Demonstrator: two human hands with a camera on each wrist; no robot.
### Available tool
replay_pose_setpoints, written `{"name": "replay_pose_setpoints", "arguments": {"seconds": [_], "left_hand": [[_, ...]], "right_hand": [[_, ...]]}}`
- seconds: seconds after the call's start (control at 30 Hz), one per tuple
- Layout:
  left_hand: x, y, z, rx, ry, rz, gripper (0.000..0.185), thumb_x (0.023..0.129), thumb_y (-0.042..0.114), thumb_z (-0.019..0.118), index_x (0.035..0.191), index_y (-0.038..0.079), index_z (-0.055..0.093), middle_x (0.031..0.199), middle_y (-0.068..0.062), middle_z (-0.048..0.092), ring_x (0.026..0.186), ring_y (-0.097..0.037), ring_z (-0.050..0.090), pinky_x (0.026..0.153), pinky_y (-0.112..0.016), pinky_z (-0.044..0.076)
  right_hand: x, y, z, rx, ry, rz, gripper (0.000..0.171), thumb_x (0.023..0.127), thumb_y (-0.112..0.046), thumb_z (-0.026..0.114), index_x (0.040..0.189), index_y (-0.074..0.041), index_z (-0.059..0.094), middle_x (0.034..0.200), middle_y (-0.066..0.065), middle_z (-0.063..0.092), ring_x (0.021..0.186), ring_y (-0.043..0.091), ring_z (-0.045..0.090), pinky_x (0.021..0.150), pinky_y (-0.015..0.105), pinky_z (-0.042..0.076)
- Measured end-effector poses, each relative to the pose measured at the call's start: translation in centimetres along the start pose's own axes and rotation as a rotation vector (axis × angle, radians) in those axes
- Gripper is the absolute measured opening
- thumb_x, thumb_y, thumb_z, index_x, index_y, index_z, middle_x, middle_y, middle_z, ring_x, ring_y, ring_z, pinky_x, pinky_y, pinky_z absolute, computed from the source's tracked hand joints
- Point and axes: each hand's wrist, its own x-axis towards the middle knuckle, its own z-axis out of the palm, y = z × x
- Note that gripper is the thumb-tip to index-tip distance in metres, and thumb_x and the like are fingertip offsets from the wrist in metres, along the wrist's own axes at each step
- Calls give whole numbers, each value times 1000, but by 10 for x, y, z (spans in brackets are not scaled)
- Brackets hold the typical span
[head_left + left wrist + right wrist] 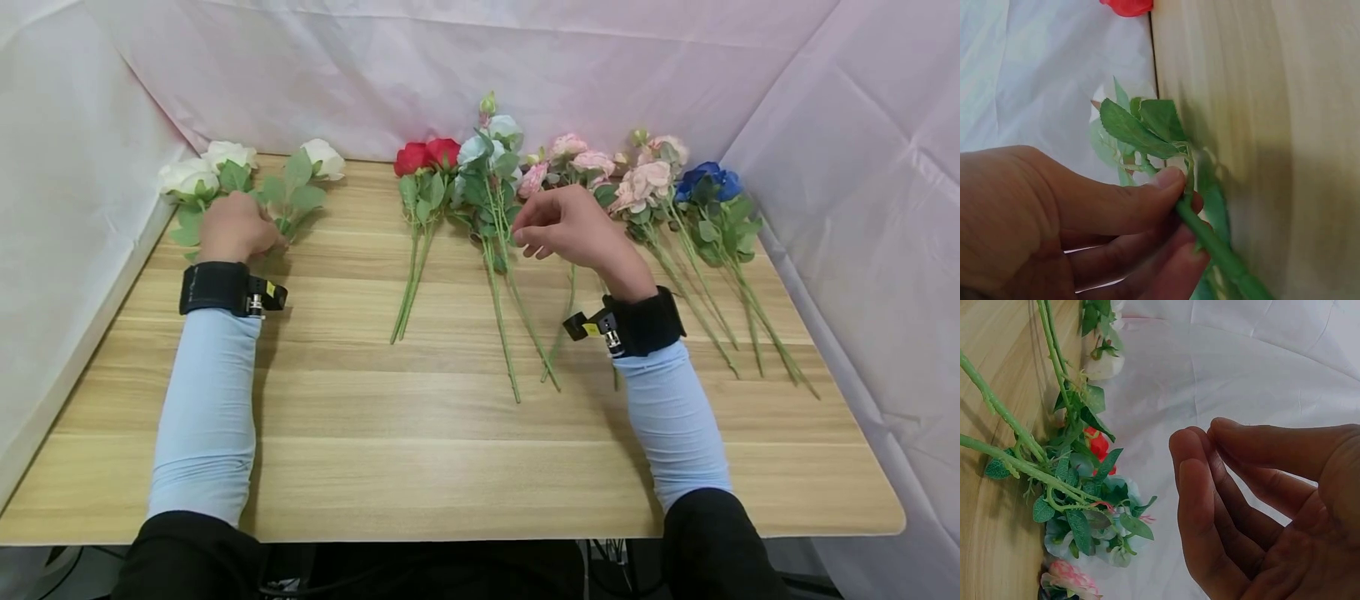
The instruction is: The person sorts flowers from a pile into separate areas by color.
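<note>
At the table's far left, my left hand (236,227) is among white roses (189,177). The left wrist view shows its thumb and fingers pinching a green stem (1225,256) just below some leaves (1135,128). A pale bloom lies partly hidden behind those leaves. My right hand (572,223) hovers over the pale blue flowers (474,152) and pink flowers (592,162). In the right wrist view its fingers bend loosely, with nothing held between them.
Red roses (426,157) lie on the wooden table (450,475), left of the pale blue flowers. Further right are blush-pink flowers (645,185) and blue flowers (708,181), stems pointing toward the front. White cloth (375,75) hangs behind and at both sides.
</note>
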Motion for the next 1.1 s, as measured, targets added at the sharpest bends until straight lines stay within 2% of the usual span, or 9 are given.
{"name": "replay_pose_setpoints", "arguments": {"seconds": [0.07,0.13,0.2,0.27,0.3,0.4,0.57,0.9,1.1], "left_hand": [[-1,3,-2,-4,27,5,45,93,22,72,51,10,63,56,-8,63,62,-29,60,54,-36,43],[-4,8,-5,-12,57,7,45,95,22,71,52,10,62,72,-17,70,67,-31,60,53,-35,41],[-7,14,-8,-21,86,6,39,95,23,71,60,4,69,96,-26,73,76,-36,62,55,-38,44],[-10,21,-12,-29,113,3,30,95,24,72,79,-1,76,118,-30,70,88,-41,64,61,-45,48],[-12,25,-14,-29,122,3,27,95,24,72,88,-2,77,122,-30,69,94,-44,64,64,-49,50],[-18,36,-20,-38,167,28,31,94,23,72,106,-5,76,121,-30,70,102,-48,64,75,-58,50],[-31,57,-31,-69,221,92,32,93,22,72,109,-5,75,110,-28,73,102,-47,65,74,-52,47],[-43,70,-41,-90,244,102,30,96,25,71,109,-2,75,107,-25,74,100,-42,65,70,-41,41],[-50,85,-40,-128,218,155,30,97,25,69,111,-2,74,111,-26,73,100,-41,66,76,-44,44]], "right_hand": [[0,0,-1,7,-2,-1,14,99,-9,69,109,0,74,93,12,76,82,24,74,72,30,61],[0,0,-1,9,-4,1,14,99,-9,69,109,-1,74,94,12,76,83,25,74,72,30,61],[0,0,-1,7,-7,5,14,99,-10,69,109,-1,73,94,12,76,82,24,74,72,31,61],[0,0,-1,-1,-11,9,14,99,-10,68,110,-2,73,95,12,76,79,20,74,72,31,61],[1,-1,0,-4,-14,12,14,100,-10,68,110,-2,73,95,13,76,79,19,73,72,31,61],[1,-1,0,-9,-22,22,16,100,-11,68,112,-1,73,96,13,76,78,17,73,72,31,61],[0,-1,0,-9,-20,28,17,100,-11,68,112,1,72,96,14,76,77,18,73,72,30,61],[2,2,2,-10,-17,22,15,100,-11,67,110,-1,73,95,14,76,77,17,73,71,30,61],[5,2,7,-19,-5,3,14,101,-11,65,108,-2,73,96,22,76,73,15,73,68,28,60]]}}
